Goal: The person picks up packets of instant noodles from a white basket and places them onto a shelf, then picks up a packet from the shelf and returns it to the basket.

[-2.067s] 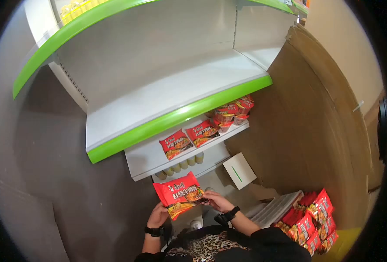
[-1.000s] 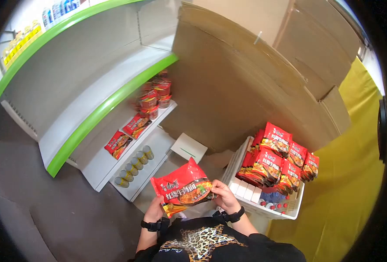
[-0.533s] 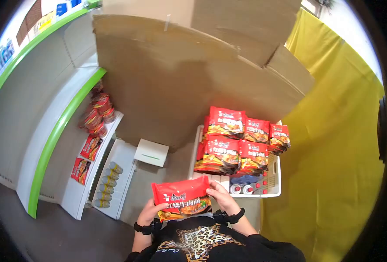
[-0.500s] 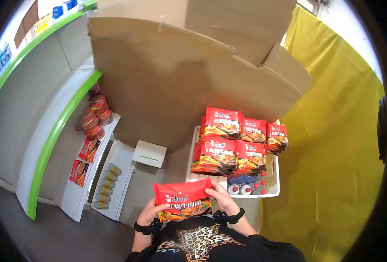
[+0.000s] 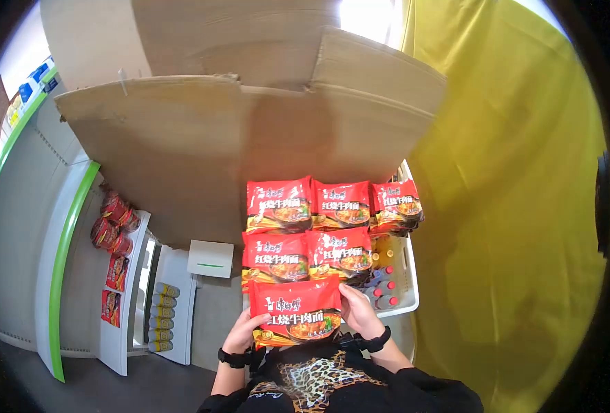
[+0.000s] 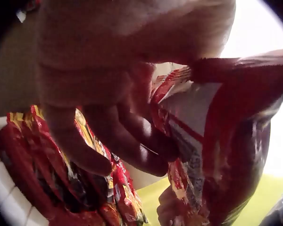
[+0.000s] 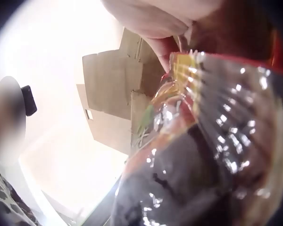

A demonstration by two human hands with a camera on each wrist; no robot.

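In the head view, a red instant noodle packet [image 5: 296,313] is held front side up before the person's chest. The left hand [image 5: 240,333] grips its left end, thumb on the front. At the opposite end the right hand [image 5: 361,314] pinches the packet, thumb over the top right corner. In the left wrist view, the left hand's fingers [image 6: 137,141] curl behind the packet's crimped edge. The right wrist view has the packet's shiny underside [image 7: 188,165] close up below the right hand [image 7: 179,19]. Several matching packets [image 5: 275,256] lie in two rows just beyond.
Under those packets stands a white crate [image 5: 409,275] with several red-capped bottles [image 5: 386,288]. Shelves [image 5: 129,289] at left bear two noodle packets [image 5: 111,308], noodle cups [image 5: 116,220] and cans [image 5: 162,323]. A white box [image 5: 211,259], cardboard [image 5: 181,151] and yellow cloth [image 5: 505,206] surround the area.
The head view has turned right, from the shelves to the crate, which now lies straight ahead. Both hands still hold the noodle packet, now level and closer to the crate's packets.
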